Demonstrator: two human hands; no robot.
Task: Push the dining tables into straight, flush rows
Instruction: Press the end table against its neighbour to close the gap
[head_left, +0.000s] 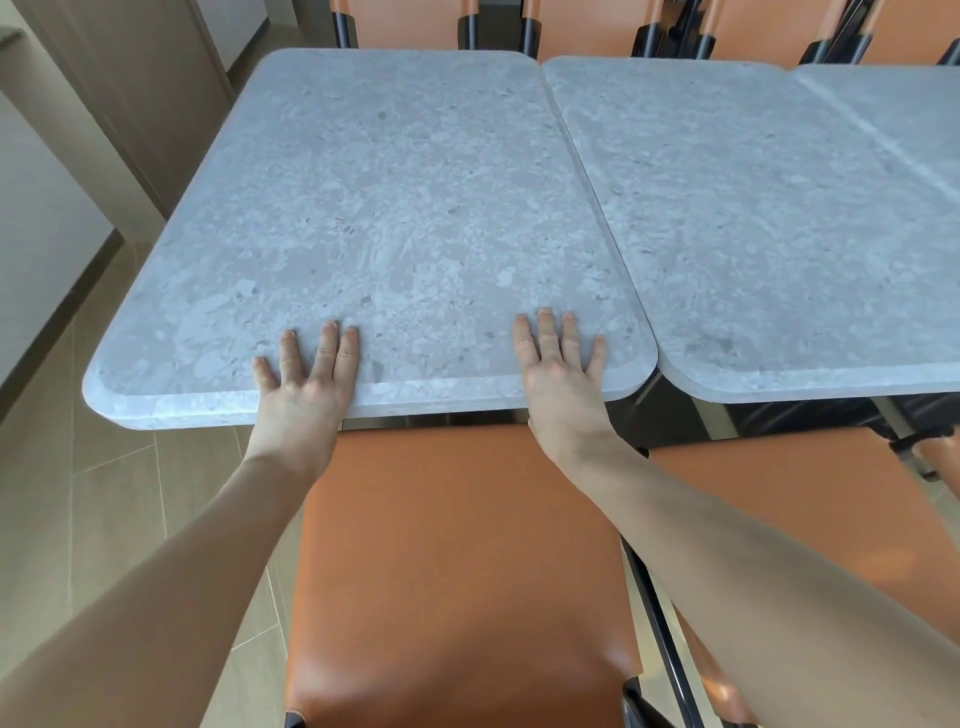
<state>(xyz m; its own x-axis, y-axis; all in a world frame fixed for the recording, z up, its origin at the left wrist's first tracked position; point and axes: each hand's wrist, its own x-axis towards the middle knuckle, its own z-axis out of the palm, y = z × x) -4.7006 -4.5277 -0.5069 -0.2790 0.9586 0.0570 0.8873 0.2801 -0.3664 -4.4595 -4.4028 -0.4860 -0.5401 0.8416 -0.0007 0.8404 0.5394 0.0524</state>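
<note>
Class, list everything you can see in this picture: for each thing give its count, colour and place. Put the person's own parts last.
Dining tables: three, grey stone-look tops, side by side in a row running right; the third is cut off.
Near chairs: two, orange seats, black frames, at the near edge.
Far chairs: several, orange with black frames, behind the tables.
Floor: beige tiles, lower left.
Wall: pale, left.
Left hand: flat on first table's near edge.
Right hand: flat, same edge, near its right corner.

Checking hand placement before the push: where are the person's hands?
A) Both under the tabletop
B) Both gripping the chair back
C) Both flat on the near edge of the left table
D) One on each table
C: the left hand and right hand lie flat, fingers spread, on the left table.
</note>
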